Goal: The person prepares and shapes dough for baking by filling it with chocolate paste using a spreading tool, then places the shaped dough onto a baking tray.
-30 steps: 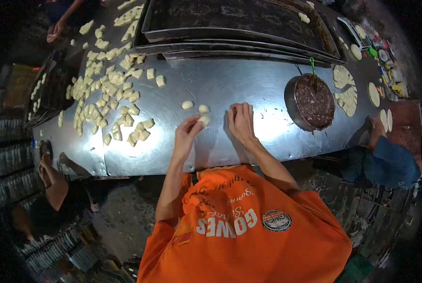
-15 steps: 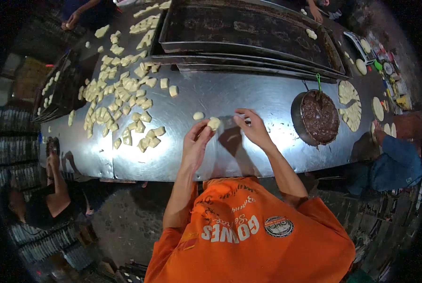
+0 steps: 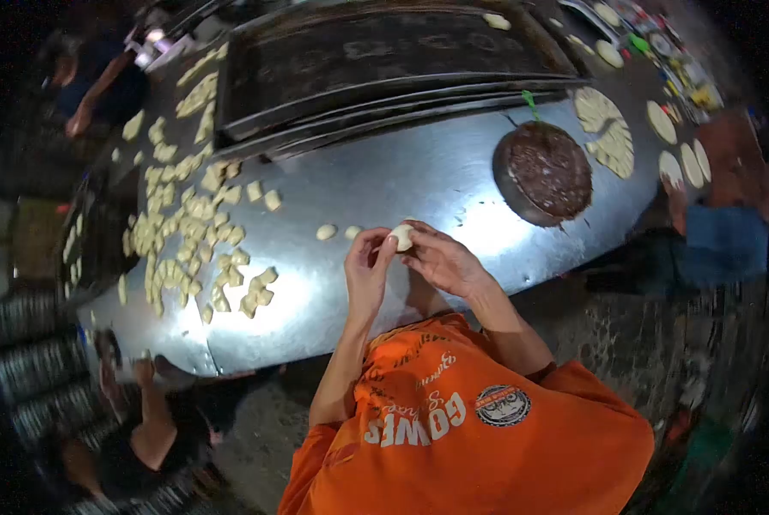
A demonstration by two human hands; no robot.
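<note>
Right hand (image 3: 449, 264) moved in to meet left hand (image 3: 368, 273), both gripping round pale dough ball (image 3: 401, 237) left of round brown-filled pan (image 3: 518, 196); best pinched lightly, evenly.

A person in a blue top (image 3: 723, 245) is on the right by the worktop (image 3: 384, 172), near a reddish-brown surface (image 3: 732, 150), with a blurred jumble of small coloured items (image 3: 680, 64) above. Another person in dark clothes (image 3: 144, 433) is at lower left, near blurred grey stacks (image 3: 36, 369), and a third person (image 3: 101, 81) at upper left
</note>
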